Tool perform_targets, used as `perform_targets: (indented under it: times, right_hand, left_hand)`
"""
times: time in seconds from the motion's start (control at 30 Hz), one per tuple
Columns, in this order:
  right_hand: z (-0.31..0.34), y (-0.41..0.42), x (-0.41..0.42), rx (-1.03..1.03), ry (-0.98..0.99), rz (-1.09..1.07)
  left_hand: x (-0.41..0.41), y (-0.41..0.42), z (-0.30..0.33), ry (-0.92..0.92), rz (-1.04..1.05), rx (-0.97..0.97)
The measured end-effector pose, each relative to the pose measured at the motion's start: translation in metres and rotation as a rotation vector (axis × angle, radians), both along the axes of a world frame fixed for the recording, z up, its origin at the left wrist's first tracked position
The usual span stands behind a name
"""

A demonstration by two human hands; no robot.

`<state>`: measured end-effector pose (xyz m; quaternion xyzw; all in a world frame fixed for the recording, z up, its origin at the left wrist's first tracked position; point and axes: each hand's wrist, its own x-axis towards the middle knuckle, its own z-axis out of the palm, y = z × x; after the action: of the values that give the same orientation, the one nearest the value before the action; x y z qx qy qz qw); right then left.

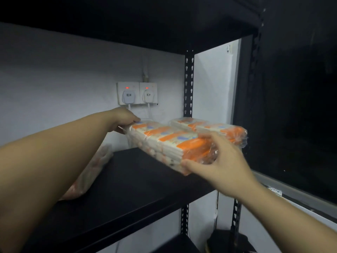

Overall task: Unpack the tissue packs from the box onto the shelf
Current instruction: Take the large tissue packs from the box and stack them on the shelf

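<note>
Head view: both hands carry a tissue pack (167, 143) just above the black shelf (131, 179), left hand (125, 119) gripping its far end, right hand (217, 157) curled round the near corner. Its slick wrap could slip. Shoved too far, it may knock the second pack (218, 127) behind or snag the plugs (137, 95).

I saw an orange-and-white plastic-wrapped tissue pack (169, 143) tilted above the black shelf (127, 179), a second pack (218, 127) just behind it, a third (91, 172) lying left.
</note>
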<state>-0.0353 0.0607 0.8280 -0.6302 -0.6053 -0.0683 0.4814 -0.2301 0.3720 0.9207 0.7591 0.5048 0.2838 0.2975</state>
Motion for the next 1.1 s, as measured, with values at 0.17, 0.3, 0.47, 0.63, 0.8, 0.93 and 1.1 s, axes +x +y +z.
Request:
perform_targets:
  times: [0.17, 0.3, 0.47, 0.63, 0.8, 0.93, 1.1]
  right_hand:
    - [0.065, -0.002, 0.067, 0.111, 0.025, -0.083]
    - [0.096, 0.002, 0.117, 0.127, 0.046, -0.129]
    - [0.098, 0.022, 0.157, 0.113, 0.032, -0.182]
    - [0.084, 0.045, 0.168, 0.113, 0.025, -0.228]
    - [0.066, 0.059, 0.168, 0.074, 0.021, -0.223]
    - [0.054, 0.066, 0.17, 0.031, -0.033, -0.26]
    - [0.047, 0.066, 0.169, -0.005, -0.104, -0.336]
  left_hand:
    - [0.059, -0.006, 0.038, -0.218, -0.074, -0.037]
    - [0.115, -0.005, 0.056, -0.406, -0.157, -0.126]
    - [0.163, 0.008, 0.058, -0.506, -0.184, -0.194]
    - [0.189, 0.031, 0.046, -0.522, -0.157, -0.187]
    - [0.195, 0.048, 0.029, -0.501, -0.156, -0.172]
    - [0.193, 0.049, 0.013, -0.461, -0.159, -0.132]
    - [0.192, 0.044, -0.003, -0.428, -0.154, -0.064]
